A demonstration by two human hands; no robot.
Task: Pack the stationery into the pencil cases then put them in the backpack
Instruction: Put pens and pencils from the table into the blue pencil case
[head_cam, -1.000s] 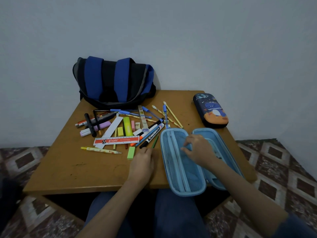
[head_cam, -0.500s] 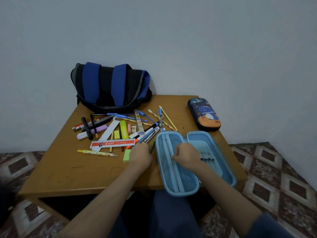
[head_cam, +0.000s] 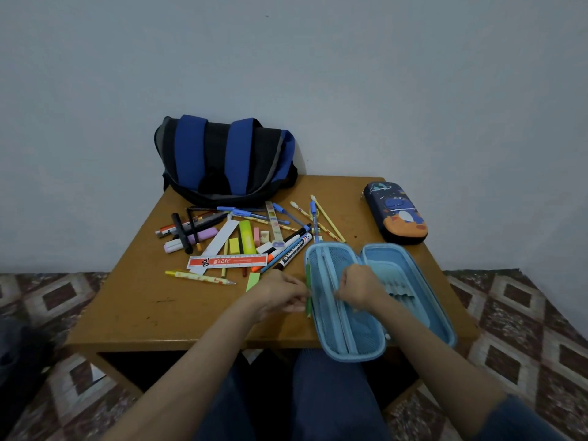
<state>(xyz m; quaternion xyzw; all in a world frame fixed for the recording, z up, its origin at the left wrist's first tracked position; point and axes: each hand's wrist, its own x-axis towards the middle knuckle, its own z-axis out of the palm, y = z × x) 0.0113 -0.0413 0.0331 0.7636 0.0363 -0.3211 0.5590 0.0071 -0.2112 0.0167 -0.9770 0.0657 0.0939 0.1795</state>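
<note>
While the left hand (head_cam: 280, 296) pinches a green pencil (head_cam: 307, 272) along the left rim of the open blue pencil case (head_cam: 424, 310), the right hand (head_cam: 359, 288) sits curled on the case's mesh flap; can't tell if it grips anything. Case overhangs table (head_cam: 143, 300) front edge. Other stationery, incl. red ruler (head_cam: 227, 261) & markers (head_cam: 294, 249), lies to its left. Backpack (head_cam: 229, 163) at back; 2nd case (head_cam: 396, 214), zipped, far right.

Single head-worn view, facing forward and down, table (head_cam: 133, 313) near
</note>
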